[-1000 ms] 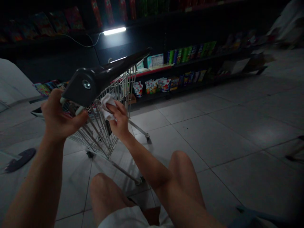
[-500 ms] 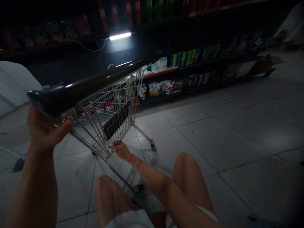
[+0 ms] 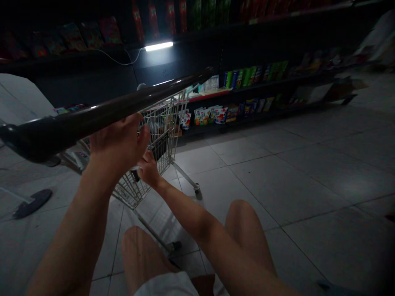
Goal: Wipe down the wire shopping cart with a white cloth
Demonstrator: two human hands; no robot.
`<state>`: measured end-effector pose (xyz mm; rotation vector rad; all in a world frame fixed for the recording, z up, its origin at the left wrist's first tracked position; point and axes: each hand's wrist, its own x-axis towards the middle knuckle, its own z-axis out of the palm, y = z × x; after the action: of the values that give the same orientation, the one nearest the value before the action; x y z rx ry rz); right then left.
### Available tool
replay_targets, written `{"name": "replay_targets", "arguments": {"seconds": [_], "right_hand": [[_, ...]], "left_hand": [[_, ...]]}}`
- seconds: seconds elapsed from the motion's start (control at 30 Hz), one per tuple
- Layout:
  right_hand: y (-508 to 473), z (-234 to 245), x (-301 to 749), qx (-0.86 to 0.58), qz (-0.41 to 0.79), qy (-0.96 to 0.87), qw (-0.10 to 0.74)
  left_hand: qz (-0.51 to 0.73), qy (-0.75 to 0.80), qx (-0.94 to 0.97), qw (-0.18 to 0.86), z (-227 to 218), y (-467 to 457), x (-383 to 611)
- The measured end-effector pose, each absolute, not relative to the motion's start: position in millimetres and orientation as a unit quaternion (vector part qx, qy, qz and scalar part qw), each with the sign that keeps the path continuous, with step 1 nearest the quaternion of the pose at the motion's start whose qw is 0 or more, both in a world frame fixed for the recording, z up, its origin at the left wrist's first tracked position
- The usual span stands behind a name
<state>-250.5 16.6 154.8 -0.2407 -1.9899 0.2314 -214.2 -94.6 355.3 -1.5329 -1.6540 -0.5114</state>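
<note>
The cart (image 3: 161, 146) stands left of centre, its dark handle (image 3: 101, 113) slanting from the left edge to the upper middle. Just under the handle is the left hand (image 3: 119, 142), thumb apart; its other fingers are mostly out of sight, so I can't tell whether they grip. Lower, left of centre, the right hand (image 3: 149, 168) is at the wire side, fingers curled and seemingly pinching a white cloth (image 3: 135, 167) — only a sliver shows.

The cart looks stiff and likely to roll if pushed; its smooth handle seems the best hold. The cloth should be light and limp, best bunched in the fingers.

Upper right of centre, packets (image 3: 202, 116) and cans (image 3: 247, 77) carry coloured labels — too dark and small to read.
</note>
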Motion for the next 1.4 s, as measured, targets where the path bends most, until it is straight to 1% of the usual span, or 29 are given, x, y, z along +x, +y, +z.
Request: {"name": "replay_targets", "arguments": {"seconds": [0.07, 0.13, 0.2, 0.3, 0.37, 0.43, 0.53, 0.6, 0.67, 0.73, 0.8, 0.87, 1.0, 1.07, 1.1, 1.27, 1.33, 1.4], "right_hand": [[14.6, 126.6, -247.8, -0.112, 0.128, -0.835, 0.523], [16.3, 121.7, -240.7, -0.112, 0.151, -0.838, 0.512], [21.0, 140.8, -233.2, -0.116, 0.157, -0.823, 0.533], [30.2, 186.6, -230.2, -0.131, 0.145, -0.765, 0.614], [35.7, 202.9, -236.2, -0.131, 0.135, -0.743, 0.642], [39.2, 197.0, -245.7, -0.125, 0.132, -0.757, 0.627], [40.7, 163.9, -254.7, -0.112, 0.141, -0.814, 0.552], [40.2, 150.2, -253.1, -0.108, 0.149, -0.832, 0.523], [40.0, 155.5, -248.8, -0.111, 0.145, -0.817, 0.546], [41.3, 174.3, -247.4, -0.114, 0.129, -0.785, 0.595], [44.2, 190.7, -251.8, -0.112, 0.109, -0.765, 0.625], [47.0, 191.1, -259.4, -0.111, 0.093, -0.772, 0.619], [46.8, 156.7, -264.0, -0.097, 0.089, -0.829, 0.544], [43.7, 150.4, -257.6, -0.099, 0.095, -0.839, 0.526], [42.0, 154.4, -253.7, -0.102, 0.098, -0.835, 0.531], [39.0, 199.8, -250.2, -0.114, 0.099, -0.774, 0.615], [39.9, 199.2, -255.2, -0.114, 0.098, -0.778, 0.610], [40.8, 184.7, -255.7, -0.101, 0.085, -0.798, 0.588]], "left_hand": [[-0.142, -0.716, -0.558, 0.395, 372.8, -76.9, -234.0], [-0.107, -0.743, -0.544, 0.376, 379.6, -65.3, -256.6], [-0.084, -0.743, -0.554, 0.366, 378.4, -59.5, -275.6], [-0.072, -0.726, -0.567, 0.383, 372.1, -59.0, -291.8], [-0.062, -0.716, -0.568, 0.402, 370.1, -61.0, -295.5], [-0.036, -0.710, -0.563, 0.421, 370.9, -62.9, -296.0], [0.017, -0.714, -0.550, 0.433, 374.8, -64.6, -294.9], [0.032, -0.719, -0.541, 0.435, 377.1, -66.0, -294.9], [0.029, -0.730, -0.530, 0.430, 378.1, -68.0, -295.9], [0.026, -0.745, -0.524, 0.412, 377.9, -70.2, -298.0], [0.022, -0.758, -0.520, 0.392, 377.3, -72.2, -300.8], [0.017, -0.762, -0.524, 0.380, 376.6, -73.6, -303.7], [-0.008, -0.762, -0.536, 0.363, 375.9, -75.5, -306.9], [-0.028, -0.768, -0.532, 0.355, 375.9, -76.5, -306.7], [-0.038, -0.771, -0.530, 0.351, 375.9, -77.0, -306.4], [-0.052, -0.760, -0.552, 0.340, 374.7, -79.8, -306.4], [-0.060, -0.750, -0.558, 0.350, 373.5, -80.8, -307.5], [-0.079, -0.742, -0.555, 0.366, 372.7, -81.9, -308.8]]}}
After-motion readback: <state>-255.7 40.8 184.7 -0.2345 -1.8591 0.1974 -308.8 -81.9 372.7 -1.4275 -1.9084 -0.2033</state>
